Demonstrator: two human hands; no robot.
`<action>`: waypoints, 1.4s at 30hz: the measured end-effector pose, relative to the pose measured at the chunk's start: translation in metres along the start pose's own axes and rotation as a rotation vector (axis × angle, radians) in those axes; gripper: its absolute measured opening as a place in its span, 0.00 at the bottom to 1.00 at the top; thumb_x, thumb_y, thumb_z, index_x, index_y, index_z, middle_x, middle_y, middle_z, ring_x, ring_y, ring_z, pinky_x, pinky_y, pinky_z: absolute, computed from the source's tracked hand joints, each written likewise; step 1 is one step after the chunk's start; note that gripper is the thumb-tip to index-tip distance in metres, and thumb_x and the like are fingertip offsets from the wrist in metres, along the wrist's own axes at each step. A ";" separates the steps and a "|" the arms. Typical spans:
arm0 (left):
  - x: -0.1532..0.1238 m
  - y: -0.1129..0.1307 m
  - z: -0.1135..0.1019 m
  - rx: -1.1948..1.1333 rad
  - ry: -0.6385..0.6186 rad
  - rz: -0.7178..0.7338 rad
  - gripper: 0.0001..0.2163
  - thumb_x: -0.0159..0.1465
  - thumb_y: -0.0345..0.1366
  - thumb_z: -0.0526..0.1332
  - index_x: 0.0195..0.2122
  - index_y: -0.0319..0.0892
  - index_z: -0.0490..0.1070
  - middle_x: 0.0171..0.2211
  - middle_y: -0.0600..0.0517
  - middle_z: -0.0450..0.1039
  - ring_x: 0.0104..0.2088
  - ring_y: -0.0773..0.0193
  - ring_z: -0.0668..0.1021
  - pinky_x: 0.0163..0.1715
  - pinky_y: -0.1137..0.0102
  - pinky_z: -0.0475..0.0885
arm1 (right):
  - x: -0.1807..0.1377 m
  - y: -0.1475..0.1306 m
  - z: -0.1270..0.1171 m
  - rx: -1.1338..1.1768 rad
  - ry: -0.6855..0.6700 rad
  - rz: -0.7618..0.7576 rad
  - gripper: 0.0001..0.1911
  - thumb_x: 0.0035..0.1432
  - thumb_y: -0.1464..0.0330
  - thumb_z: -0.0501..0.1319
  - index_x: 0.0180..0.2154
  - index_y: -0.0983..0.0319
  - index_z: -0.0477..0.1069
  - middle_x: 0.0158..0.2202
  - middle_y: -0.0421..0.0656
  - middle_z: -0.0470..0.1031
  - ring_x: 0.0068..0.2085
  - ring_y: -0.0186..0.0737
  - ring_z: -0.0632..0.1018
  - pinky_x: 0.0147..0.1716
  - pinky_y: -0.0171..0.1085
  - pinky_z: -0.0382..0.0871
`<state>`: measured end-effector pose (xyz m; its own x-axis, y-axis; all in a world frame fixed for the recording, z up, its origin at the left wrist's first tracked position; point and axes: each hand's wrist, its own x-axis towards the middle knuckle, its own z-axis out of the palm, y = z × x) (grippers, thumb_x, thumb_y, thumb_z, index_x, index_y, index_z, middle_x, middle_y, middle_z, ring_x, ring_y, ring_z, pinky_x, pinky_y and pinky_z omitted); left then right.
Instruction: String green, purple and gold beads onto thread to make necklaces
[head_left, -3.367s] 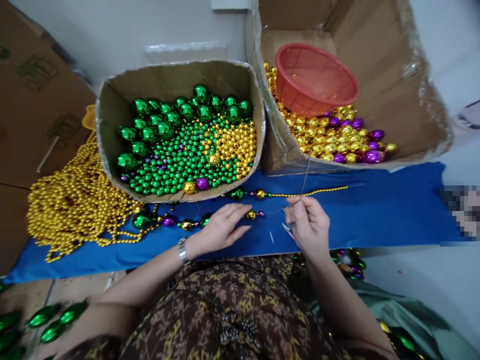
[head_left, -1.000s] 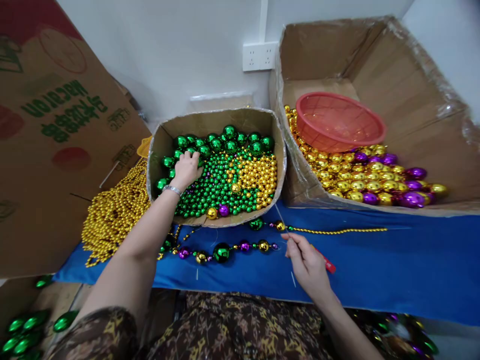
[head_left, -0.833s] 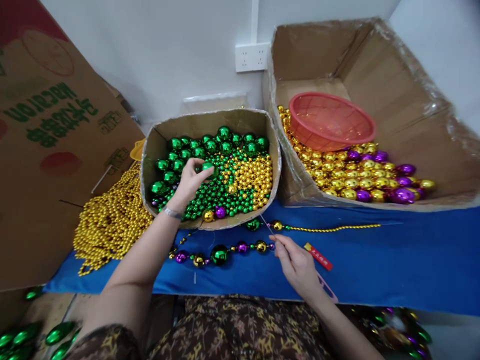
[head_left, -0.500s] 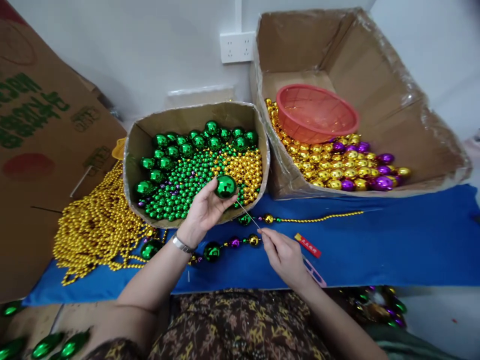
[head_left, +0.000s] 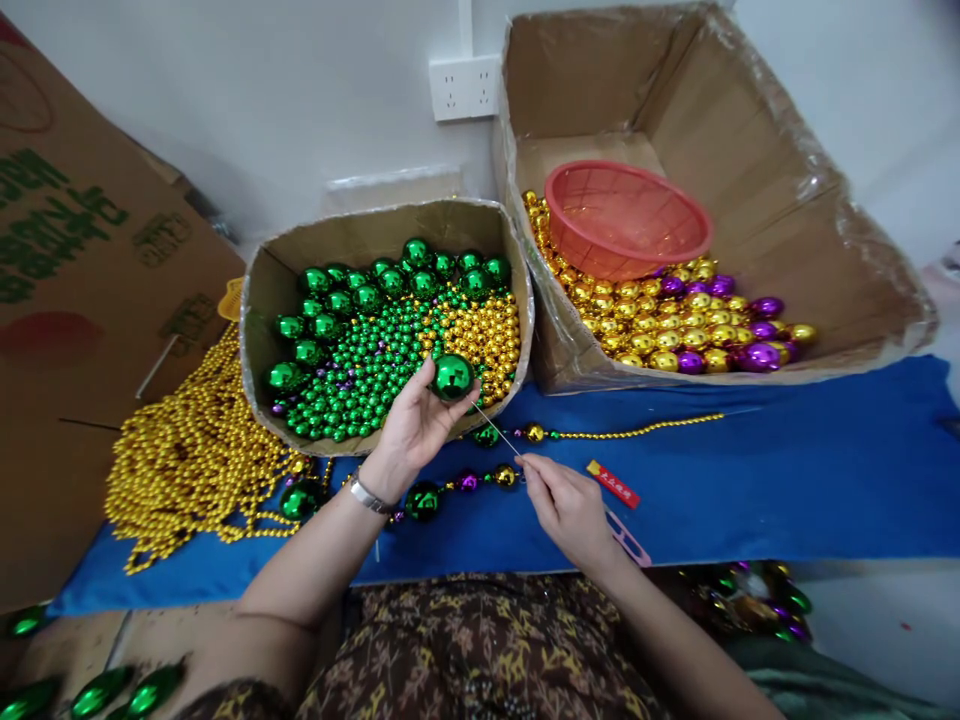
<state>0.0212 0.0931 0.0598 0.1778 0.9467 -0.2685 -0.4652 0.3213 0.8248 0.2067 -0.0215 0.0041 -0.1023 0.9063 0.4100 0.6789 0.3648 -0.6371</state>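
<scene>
My left hand point(head_left: 416, 420) is closed on a large shiny green bead point(head_left: 453, 377), held over the front rim of a cardboard box point(head_left: 251, 300) of green, gold and purple beads. Between finger and thumb, my right hand point(head_left: 559, 500) pinches a thin needle point(head_left: 496, 428), whose far tip reaches the left fingertips just under the bead. Whether the tip is inside the bead's hole I cannot tell. Below the hands, a strung row of purple, gold and green beads point(head_left: 469, 482) lies on the blue cloth. Behind it runs another string point(head_left: 630, 431) with small gold beads.
A larger carton point(head_left: 720, 380) at right holds gold and purple beads and a red plastic basket point(head_left: 630, 220). Gold bead strands point(head_left: 187, 460) are heaped at left beside a tall printed carton point(head_left: 67, 400). A red packet point(head_left: 613, 484) and pink-handled tool point(head_left: 628, 537) lie near my right hand.
The view has shifted slightly. Both hands keep nearly the same pose, with the green bead and the needle still held.
</scene>
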 end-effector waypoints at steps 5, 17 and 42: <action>-0.002 -0.001 0.000 -0.077 0.011 -0.020 0.14 0.60 0.47 0.63 0.38 0.43 0.68 0.43 0.48 0.72 0.46 0.54 0.77 0.47 0.57 0.76 | 0.001 -0.002 -0.002 0.011 0.003 -0.014 0.11 0.66 0.72 0.53 0.45 0.62 0.72 0.38 0.45 0.82 0.36 0.39 0.82 0.37 0.36 0.75; -0.026 -0.022 0.010 -0.025 -0.148 -0.001 0.17 0.55 0.37 0.70 0.45 0.47 0.72 0.44 0.52 0.70 0.41 0.63 0.76 0.44 0.61 0.76 | 0.004 -0.003 -0.001 0.032 0.000 0.006 0.11 0.66 0.71 0.52 0.44 0.61 0.72 0.37 0.45 0.82 0.35 0.38 0.82 0.37 0.35 0.75; 0.076 0.006 -0.007 2.115 -0.255 0.519 0.10 0.65 0.30 0.52 0.42 0.39 0.72 0.39 0.40 0.74 0.44 0.48 0.72 0.38 0.60 0.68 | 0.003 0.005 -0.006 -0.039 0.051 0.052 0.10 0.67 0.68 0.51 0.38 0.60 0.71 0.28 0.43 0.78 0.28 0.38 0.78 0.30 0.34 0.69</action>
<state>0.0261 0.1669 0.0415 0.5465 0.8375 -0.0002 0.8375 -0.5464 0.0049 0.2141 -0.0182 0.0060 -0.0295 0.9116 0.4101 0.7105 0.3077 -0.6329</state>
